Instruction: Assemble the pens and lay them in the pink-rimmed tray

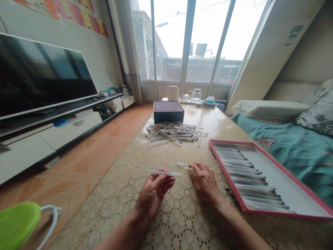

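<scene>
My left hand [156, 187] pinches a slim whitish pen [156, 172] between thumb and fingers, level above the patterned table. To its right, my right hand [204, 178] has its fingertips closed on a short translucent piece that looks like a pen cap [180, 164], slightly blurred. The two pieces are apart. Beyond the hands lies a loose pile of similar pens [174, 133], many with dark ends. On the right, a pink-edged box lid [275, 163] holds a row of pens laid side by side along its left part.
A dark open box [168, 113] stands behind the pile. Farther back are a white kettle [172, 93], a glass pot [196, 94] and a tissue pack [208, 101]. A green stool [19, 224] is at lower left; a bed with a teal cover [283, 135] borders the right.
</scene>
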`<act>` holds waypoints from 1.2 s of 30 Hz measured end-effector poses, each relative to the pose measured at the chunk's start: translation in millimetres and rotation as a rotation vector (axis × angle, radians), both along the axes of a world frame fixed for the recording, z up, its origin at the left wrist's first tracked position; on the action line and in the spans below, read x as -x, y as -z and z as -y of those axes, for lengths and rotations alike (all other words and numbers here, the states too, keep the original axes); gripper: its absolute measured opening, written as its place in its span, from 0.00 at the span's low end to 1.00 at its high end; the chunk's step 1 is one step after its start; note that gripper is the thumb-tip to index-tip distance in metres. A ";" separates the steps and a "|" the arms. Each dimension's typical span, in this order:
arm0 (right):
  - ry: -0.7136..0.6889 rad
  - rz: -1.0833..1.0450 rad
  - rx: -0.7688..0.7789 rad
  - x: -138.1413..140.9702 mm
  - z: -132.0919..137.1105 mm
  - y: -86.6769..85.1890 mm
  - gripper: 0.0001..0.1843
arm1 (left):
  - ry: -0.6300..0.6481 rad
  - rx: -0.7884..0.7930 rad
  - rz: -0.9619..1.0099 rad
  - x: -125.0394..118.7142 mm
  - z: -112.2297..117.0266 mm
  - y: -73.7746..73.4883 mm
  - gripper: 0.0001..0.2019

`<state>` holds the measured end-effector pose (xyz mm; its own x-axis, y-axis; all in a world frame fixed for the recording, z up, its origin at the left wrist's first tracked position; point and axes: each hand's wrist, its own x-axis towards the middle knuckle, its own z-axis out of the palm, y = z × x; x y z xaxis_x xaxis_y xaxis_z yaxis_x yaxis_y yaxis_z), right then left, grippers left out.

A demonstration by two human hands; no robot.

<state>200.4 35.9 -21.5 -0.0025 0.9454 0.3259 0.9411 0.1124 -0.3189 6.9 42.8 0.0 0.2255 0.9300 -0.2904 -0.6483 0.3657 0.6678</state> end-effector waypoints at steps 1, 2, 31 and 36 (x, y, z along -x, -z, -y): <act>0.002 -0.012 -0.004 0.5 0.6 -1.2 0.12 | -0.008 -0.009 -0.029 -0.3 -0.5 0.8 0.03; 0.000 -0.023 -0.006 1.1 1.2 -1.7 0.09 | -0.018 -0.014 -0.050 -0.6 -1.0 1.6 0.03; -0.033 -0.548 0.089 -43.8 23.9 -87.5 0.07 | 0.008 -0.028 -0.090 -0.4 -3.8 4.1 0.04; -0.146 -0.896 0.087 0.0 26.3 -82.5 0.07 | -0.004 -0.043 -0.085 -1.1 -3.4 2.9 0.05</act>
<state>200.4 9.5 61.0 0.0960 0.9768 0.1913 0.3153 0.1525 -0.9367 8.0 46.1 -2.9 0.1976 0.9430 -0.2679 -0.5902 0.3326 0.7356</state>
